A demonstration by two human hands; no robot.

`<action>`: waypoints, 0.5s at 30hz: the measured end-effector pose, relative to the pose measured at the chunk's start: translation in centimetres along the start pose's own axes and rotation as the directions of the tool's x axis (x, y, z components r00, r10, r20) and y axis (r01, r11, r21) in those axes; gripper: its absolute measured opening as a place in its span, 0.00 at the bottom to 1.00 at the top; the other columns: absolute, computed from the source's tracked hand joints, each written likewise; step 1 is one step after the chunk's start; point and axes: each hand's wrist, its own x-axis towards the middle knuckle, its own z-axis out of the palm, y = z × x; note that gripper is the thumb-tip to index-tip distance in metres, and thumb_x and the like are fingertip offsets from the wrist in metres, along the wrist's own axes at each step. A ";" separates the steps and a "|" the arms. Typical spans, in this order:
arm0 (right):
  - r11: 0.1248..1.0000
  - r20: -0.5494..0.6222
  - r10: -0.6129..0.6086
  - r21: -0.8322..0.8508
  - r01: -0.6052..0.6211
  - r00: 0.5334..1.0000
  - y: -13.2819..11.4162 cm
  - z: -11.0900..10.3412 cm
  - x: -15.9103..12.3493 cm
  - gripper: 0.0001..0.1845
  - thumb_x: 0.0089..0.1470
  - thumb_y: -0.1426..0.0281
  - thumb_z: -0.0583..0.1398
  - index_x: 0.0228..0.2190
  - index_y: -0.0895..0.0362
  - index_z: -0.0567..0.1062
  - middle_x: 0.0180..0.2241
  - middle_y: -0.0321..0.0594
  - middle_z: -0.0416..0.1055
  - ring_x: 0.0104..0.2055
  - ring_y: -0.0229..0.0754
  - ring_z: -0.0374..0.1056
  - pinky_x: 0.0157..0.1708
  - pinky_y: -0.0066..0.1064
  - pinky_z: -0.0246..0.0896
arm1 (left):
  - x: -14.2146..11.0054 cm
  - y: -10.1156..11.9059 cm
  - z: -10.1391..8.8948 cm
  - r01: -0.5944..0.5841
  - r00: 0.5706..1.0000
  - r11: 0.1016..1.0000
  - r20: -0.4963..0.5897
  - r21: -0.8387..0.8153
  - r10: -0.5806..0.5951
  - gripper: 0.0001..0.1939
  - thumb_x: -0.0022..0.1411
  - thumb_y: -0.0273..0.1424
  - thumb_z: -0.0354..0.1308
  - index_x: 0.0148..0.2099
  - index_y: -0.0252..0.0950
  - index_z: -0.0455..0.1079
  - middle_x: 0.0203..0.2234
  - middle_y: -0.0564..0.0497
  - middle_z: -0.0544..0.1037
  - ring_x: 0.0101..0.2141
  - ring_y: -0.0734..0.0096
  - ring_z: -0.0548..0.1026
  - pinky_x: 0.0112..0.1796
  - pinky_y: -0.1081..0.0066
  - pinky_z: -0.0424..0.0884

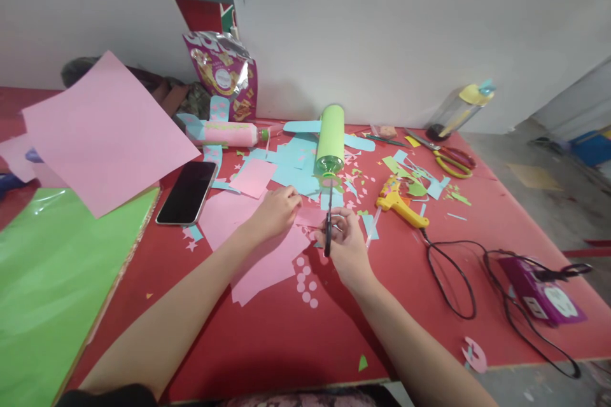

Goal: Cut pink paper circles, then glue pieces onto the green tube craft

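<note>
My right hand (348, 245) is closed around the black handles of a pair of scissors (328, 232), whose blades point away from me. With bent fingers pinched together, my left hand (277, 211) grips a small piece of pink paper (309, 217) that spans the space between my hands. Larger pink paper sheets (258, 273) lie beneath my left forearm. Small pink paper circles (306, 282) are scattered just nearer to me. Beyond the scissor tips lies a green-wrapped bottle (331, 137) with light blue paper wings, its neck towards me.
A yellow glue gun (400, 202) lies right, its cord running to a purple box (541, 289). Behind it are red-and-yellow-handled scissors (451, 159) and a clear bottle (461, 111). Left are a phone (187, 193), a pink-wrapped bottle (231, 134), a snack bag (224, 73) and green sheets (62, 280).
</note>
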 end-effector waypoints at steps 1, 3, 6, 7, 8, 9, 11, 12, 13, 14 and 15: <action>1.000 0.000 -0.002 0.000 0.002 1.000 0.0 0.0 0.0 0.23 0.30 0.79 0.65 0.31 0.51 0.64 0.25 0.27 0.61 0.26 0.31 0.62 0.28 0.26 0.59 | 0.0 0.1 -0.1 0.008 1.000 1.000 -0.005 -0.013 -0.009 0.11 0.56 0.21 0.44 0.32 0.31 0.68 0.34 0.42 0.72 0.37 0.60 0.69 0.37 0.62 0.63; 1.000 -0.002 -0.010 0.001 0.010 1.000 -0.1 0.0 0.0 0.23 0.30 0.79 0.64 0.31 0.51 0.64 0.25 0.27 0.61 0.25 0.31 0.61 0.28 0.26 0.58 | 0.0 0.2 -0.2 0.034 0.999 0.998 -0.020 -0.049 -0.035 0.10 0.56 0.23 0.45 0.31 0.32 0.68 0.31 0.43 0.74 0.37 0.60 0.70 0.39 0.60 0.63; 1.000 -0.013 -0.019 0.001 0.019 1.000 -0.1 0.0 0.0 0.23 0.30 0.79 0.64 0.30 0.51 0.64 0.24 0.26 0.61 0.25 0.31 0.61 0.27 0.25 0.58 | 0.0 0.3 -0.5 0.105 0.991 0.985 -0.063 -0.138 -0.114 0.08 0.56 0.25 0.47 0.31 0.34 0.68 0.30 0.46 0.76 0.35 0.63 0.72 0.40 0.62 0.64; 1.000 -0.019 -0.021 -0.003 0.021 1.000 -0.1 0.0 0.0 0.23 0.29 0.79 0.64 0.30 0.51 0.63 0.24 0.26 0.61 0.25 0.31 0.61 0.27 0.25 0.58 | 0.0 0.4 -0.6 0.137 0.985 0.975 -0.081 -0.178 -0.153 0.08 0.56 0.26 0.48 0.32 0.34 0.68 0.31 0.47 0.76 0.35 0.64 0.72 0.40 0.64 0.65; 1.000 -0.024 -0.024 -0.008 0.024 0.999 -0.1 0.0 -0.1 0.23 0.29 0.79 0.64 0.30 0.51 0.63 0.24 0.26 0.61 0.25 0.31 0.61 0.27 0.25 0.58 | 0.0 0.5 -0.7 0.172 0.975 0.960 -0.101 -0.221 -0.198 0.08 0.56 0.27 0.48 0.33 0.34 0.68 0.31 0.47 0.77 0.34 0.66 0.73 0.38 0.66 0.66; 0.999 -0.030 -0.030 -0.013 0.030 0.999 -0.1 0.1 -0.1 0.23 0.30 0.78 0.64 0.30 0.51 0.63 0.24 0.26 0.61 0.25 0.31 0.61 0.27 0.25 0.58 | 0.0 0.7 -0.8 0.207 0.962 0.942 -0.120 -0.264 -0.245 0.08 0.56 0.28 0.48 0.34 0.34 0.68 0.32 0.48 0.77 0.34 0.67 0.74 0.37 0.68 0.67; 0.998 -0.041 -0.055 -0.024 0.054 0.998 -0.1 0.1 -0.1 0.22 0.30 0.78 0.63 0.30 0.51 0.62 0.24 0.26 0.61 0.25 0.31 0.61 0.27 0.25 0.58 | 0.0 1.0 -1.1 0.265 0.933 0.901 -0.144 -0.344 -0.329 0.07 0.55 0.29 0.49 0.34 0.34 0.67 0.32 0.48 0.77 0.34 0.68 0.75 0.36 0.71 0.69; 0.997 -0.047 -0.070 -0.030 0.069 0.996 -0.1 0.1 -0.1 0.22 0.31 0.78 0.63 0.31 0.51 0.62 0.24 0.27 0.61 0.25 0.32 0.61 0.27 0.25 0.58 | -0.1 1.3 -1.2 0.284 0.922 0.884 -0.148 -0.371 -0.358 0.06 0.54 0.29 0.49 0.34 0.34 0.67 0.31 0.48 0.77 0.34 0.68 0.75 0.36 0.71 0.69; 0.996 -0.053 -0.086 -0.038 0.085 0.995 -0.1 0.1 -0.1 0.22 0.32 0.78 0.63 0.31 0.51 0.62 0.24 0.27 0.61 0.25 0.32 0.61 0.27 0.25 0.59 | -0.1 1.5 -1.3 0.296 0.915 0.865 -0.140 -0.404 -0.379 0.05 0.54 0.29 0.50 0.33 0.34 0.66 0.30 0.48 0.77 0.33 0.68 0.75 0.35 0.72 0.70; 0.994 -0.061 -0.105 -0.050 0.102 0.993 -0.1 0.1 -0.1 0.21 0.32 0.77 0.62 0.31 0.51 0.62 0.25 0.27 0.61 0.25 0.32 0.61 0.27 0.26 0.59 | -0.2 1.7 -1.4 0.305 0.912 0.840 -0.118 -0.449 -0.394 0.04 0.53 0.29 0.51 0.32 0.34 0.66 0.29 0.48 0.77 0.32 0.68 0.76 0.34 0.72 0.70; 0.990 -0.069 -0.127 -0.063 0.123 0.989 -0.1 0.0 0.0 0.21 0.33 0.77 0.62 0.32 0.51 0.62 0.25 0.28 0.61 0.26 0.32 0.61 0.27 0.26 0.59 | -0.3 1.9 -1.5 0.311 0.911 0.805 -0.082 -0.505 -0.404 0.04 0.52 0.29 0.52 0.31 0.34 0.65 0.28 0.48 0.77 0.31 0.68 0.76 0.33 0.72 0.70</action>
